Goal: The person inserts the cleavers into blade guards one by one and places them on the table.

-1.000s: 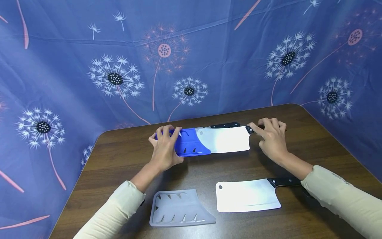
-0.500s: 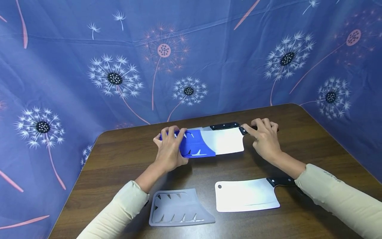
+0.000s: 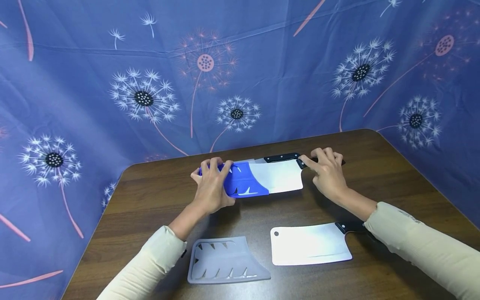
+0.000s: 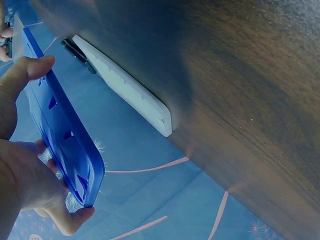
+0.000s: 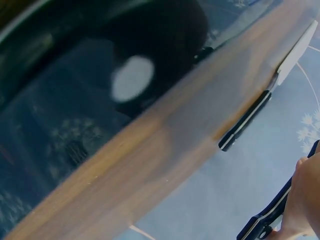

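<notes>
Beyond the gray sheath (image 3: 228,262) I can see the left hand (image 3: 210,187) clamped on the blue sheath (image 3: 245,183) and the right hand (image 3: 329,175), closer to the cleaver (image 3: 281,176), gripping its handle, blade running crosswise toward the left hand, with way less bare steel showing than a second ago.

The blue slotted sheath (image 3: 247,181), gripped at its left end by the left hand (image 3: 211,187), covers part of the cleaver (image 3: 283,177); the bare silver blade shows to its right, broad face toward the head camera. The cleaver's black riveted handle is in the right hand (image 3: 329,173); both are held above the table (image 3: 150,200).
</notes>
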The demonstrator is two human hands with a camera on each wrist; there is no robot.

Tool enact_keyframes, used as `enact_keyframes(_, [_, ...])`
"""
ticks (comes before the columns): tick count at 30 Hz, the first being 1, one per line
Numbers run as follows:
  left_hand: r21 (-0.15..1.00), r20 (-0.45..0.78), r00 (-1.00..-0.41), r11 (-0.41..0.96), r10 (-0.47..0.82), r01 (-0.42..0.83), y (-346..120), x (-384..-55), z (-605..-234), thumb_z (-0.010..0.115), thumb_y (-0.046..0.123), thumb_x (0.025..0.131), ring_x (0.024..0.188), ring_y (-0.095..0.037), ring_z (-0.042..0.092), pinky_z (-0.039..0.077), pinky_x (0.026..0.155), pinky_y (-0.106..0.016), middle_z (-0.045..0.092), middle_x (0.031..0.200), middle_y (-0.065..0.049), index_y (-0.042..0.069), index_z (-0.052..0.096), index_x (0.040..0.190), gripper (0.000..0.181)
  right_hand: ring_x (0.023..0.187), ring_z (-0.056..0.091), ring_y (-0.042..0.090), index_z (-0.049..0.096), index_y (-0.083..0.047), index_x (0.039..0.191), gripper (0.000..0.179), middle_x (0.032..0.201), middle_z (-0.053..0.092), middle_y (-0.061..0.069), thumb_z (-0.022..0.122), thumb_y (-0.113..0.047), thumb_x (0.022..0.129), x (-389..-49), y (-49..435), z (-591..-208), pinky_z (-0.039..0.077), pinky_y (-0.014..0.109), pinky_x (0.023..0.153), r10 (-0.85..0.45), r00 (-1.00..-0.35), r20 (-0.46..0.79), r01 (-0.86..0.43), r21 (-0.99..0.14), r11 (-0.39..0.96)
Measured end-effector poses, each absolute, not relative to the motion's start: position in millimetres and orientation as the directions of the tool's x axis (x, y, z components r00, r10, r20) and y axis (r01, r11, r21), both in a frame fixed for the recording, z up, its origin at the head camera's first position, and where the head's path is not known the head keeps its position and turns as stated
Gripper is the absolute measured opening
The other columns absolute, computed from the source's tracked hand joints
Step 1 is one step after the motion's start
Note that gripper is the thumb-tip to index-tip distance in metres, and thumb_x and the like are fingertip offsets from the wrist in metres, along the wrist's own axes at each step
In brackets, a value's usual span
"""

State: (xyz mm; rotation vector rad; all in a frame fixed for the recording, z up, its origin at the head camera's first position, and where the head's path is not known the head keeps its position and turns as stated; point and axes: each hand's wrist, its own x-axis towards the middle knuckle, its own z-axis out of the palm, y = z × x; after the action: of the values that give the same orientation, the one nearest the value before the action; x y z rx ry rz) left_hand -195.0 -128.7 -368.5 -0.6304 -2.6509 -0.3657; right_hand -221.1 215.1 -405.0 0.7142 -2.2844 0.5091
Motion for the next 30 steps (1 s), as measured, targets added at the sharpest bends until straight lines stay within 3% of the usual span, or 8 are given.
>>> enact_keyframes(13, [0.234,0.350,-0.873,0.870,0.340,0.433,-125.8,-193.0,-369.8,0.096,0.032,0.043,0.117,-0.041,0.032,0.022,0.082,-0.069,0.041,0.124,-0.017,0.015,0.051,0.134,0.103,0.086,0.040,0.034,0.069,-0.006,0.116,0.076,0.100,0.053,0.020,0.051,0.034,0.055,-235.0,219.8,-408.1,0.027,0.057,0.077,-0.397,-0.567,0.722,-0.686,-0.148,0.712])
enact_keyframes(30, [0.240,0.266,-0.911,0.893,0.316,0.380,-119.8,-192.2,-368.0,0.096,0.030,0.040,0.113,-0.038,0.032,0.025,0.080,-0.069,0.039,0.122,-0.015,0.015,0.050,0.135,0.107,0.089,0.042,0.031,0.068,-0.007,0.119,0.075,0.101,0.054,0.017,0.057,0.033,0.056,-239.3,222.1,-410.8,0.029,0.053,0.077,-0.428,-0.609,0.668,-0.673,-0.149,0.725])
